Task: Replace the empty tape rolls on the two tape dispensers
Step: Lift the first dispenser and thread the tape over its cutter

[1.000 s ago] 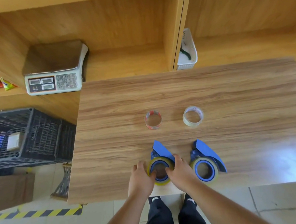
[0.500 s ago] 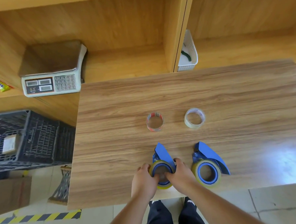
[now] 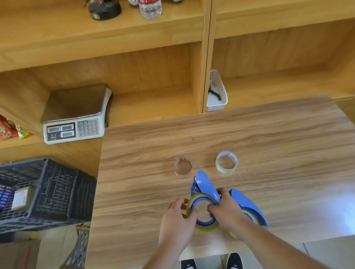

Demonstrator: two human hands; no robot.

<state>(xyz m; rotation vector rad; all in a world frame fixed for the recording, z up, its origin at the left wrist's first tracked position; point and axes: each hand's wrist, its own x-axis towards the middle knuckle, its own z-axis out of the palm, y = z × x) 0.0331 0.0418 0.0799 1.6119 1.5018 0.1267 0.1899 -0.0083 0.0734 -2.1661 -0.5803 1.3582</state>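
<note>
On the wood-grain tabletop, both hands grip the near blue plastic tape dispenser with its yellow-rimmed roll: the left hand pinches its left rim, the right hand its right. A second blue dispenser lies just right of it, partly hidden by the right hand. Beyond the dispensers stand a red-striped clear tape roll and a whitish clear tape roll.

Both hands — left, right — grip the left tape dispenser at the table edge.
</note>
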